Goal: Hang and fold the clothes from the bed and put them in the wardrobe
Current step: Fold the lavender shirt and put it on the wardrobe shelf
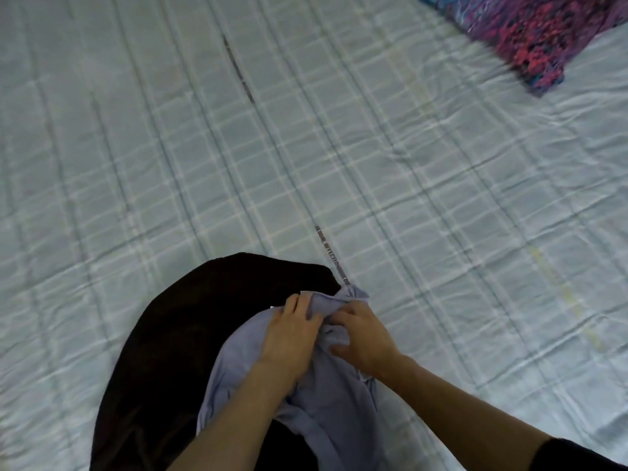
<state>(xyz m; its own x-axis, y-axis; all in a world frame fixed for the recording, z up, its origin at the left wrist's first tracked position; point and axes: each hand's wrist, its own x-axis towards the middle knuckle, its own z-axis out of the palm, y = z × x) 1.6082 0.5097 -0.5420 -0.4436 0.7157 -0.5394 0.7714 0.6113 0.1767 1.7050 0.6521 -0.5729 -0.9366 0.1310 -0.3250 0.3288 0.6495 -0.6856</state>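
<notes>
A pale lavender garment lies bunched on top of a black garment at the near edge of the bed. My left hand lies on the lavender cloth with its fingers curled into the fabric near the top edge. My right hand grips the same bunched top edge, fingers and thumb curled round a fold. Both hands meet at the crumpled top of the garment.
The bed is covered by a light blue checked sheet, wrinkled in places. A purple, red and blue patterned cloth lies at the far right corner.
</notes>
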